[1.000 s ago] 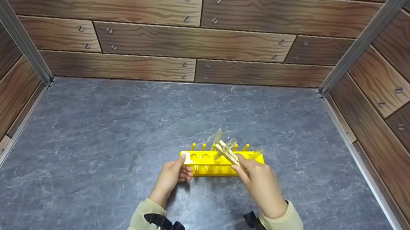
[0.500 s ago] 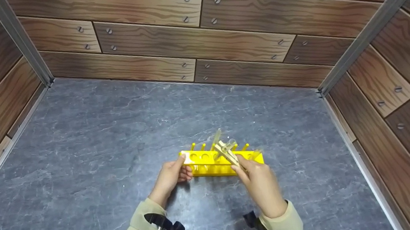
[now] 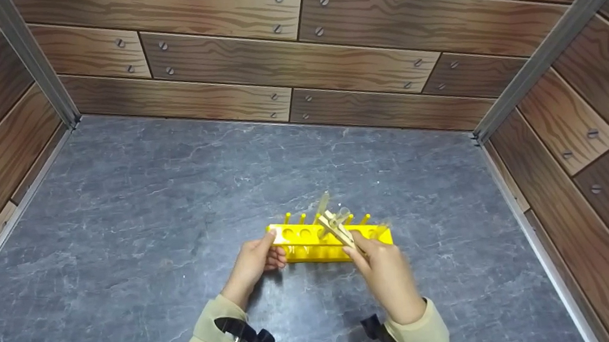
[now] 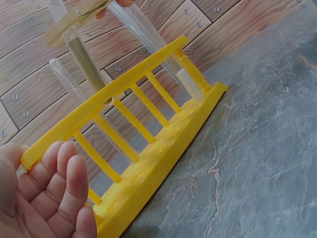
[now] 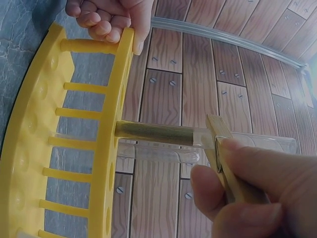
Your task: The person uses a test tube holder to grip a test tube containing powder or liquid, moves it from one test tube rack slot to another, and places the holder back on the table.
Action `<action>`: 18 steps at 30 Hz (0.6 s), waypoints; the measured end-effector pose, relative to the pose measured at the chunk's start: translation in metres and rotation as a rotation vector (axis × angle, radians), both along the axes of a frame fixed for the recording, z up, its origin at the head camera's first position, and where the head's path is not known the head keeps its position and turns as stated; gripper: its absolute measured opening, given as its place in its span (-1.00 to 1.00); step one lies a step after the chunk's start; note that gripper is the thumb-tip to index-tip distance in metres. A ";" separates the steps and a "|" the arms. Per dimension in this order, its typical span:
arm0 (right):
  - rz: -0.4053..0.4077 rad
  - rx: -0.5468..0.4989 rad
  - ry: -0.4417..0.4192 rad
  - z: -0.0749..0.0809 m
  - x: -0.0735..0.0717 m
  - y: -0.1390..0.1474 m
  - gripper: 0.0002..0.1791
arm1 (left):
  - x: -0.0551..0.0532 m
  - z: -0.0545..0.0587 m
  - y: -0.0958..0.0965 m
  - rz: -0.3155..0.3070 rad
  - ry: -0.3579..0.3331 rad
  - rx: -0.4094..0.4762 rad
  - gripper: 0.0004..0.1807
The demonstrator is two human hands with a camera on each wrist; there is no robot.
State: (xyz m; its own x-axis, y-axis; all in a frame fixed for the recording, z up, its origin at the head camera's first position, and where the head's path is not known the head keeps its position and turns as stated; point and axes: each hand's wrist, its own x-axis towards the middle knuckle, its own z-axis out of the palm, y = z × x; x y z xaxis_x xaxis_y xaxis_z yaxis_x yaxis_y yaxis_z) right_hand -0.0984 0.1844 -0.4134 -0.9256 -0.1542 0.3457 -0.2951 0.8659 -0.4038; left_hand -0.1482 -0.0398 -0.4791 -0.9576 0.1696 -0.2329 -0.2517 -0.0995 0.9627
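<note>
A yellow test tube rack (image 3: 311, 253) stands upright on the floor surface. My left hand (image 3: 253, 259) grips the left end of its top bar between thumb and fingers. My right hand (image 3: 391, 273) pinches a wooden test tube clamp (image 5: 214, 130), which clasps a glass test tube (image 5: 158, 133) partly filled with brownish-yellow liquid. The tube's lower end sits in a hole of the top bar, well above the base. Behind it, an upturned clear tube (image 4: 64, 75) leans on a back peg. Another tube with white contents (image 4: 189, 83) stands at the rack's right end.
Yellow pegs (image 3: 287, 218) stick up along the rack's back. Grey marbled surface (image 3: 176, 203) surrounds the rack. Wood-patterned walls (image 3: 220, 63) enclose the back and both sides, with metal posts (image 3: 38, 67) at the corners.
</note>
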 end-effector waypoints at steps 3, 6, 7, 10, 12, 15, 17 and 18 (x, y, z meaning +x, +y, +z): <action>0.000 0.002 -0.008 -0.001 -0.001 0.000 -0.70 | 0.000 0.000 0.000 -0.001 0.000 -0.001 -0.51; 0.002 -0.001 -0.006 -0.001 -0.001 0.000 -0.72 | 0.000 0.001 0.000 -0.003 -0.001 -0.006 -0.51; 0.004 -0.003 -0.004 -0.001 -0.001 0.000 -0.72 | 0.000 0.001 0.000 -0.003 -0.002 -0.009 -0.51; 0.009 -0.007 -0.001 -0.002 -0.002 0.000 -0.73 | 0.000 0.001 0.000 -0.002 -0.003 -0.011 -0.52; 0.012 -0.009 0.001 -0.003 -0.002 0.000 -0.74 | 0.000 0.001 -0.001 -0.002 -0.003 -0.008 -0.52; 0.006 -0.010 -0.027 -0.002 -0.003 0.000 -0.71 | 0.000 0.001 -0.001 -0.003 -0.003 -0.005 -0.52; 0.001 -0.013 -0.053 -0.001 -0.002 -0.001 -0.69 | 0.000 0.001 0.000 -0.003 0.000 -0.005 -0.52; -0.003 -0.013 -0.065 -0.001 -0.002 -0.001 -0.67 | 0.000 0.001 0.000 -0.002 0.000 -0.005 -0.52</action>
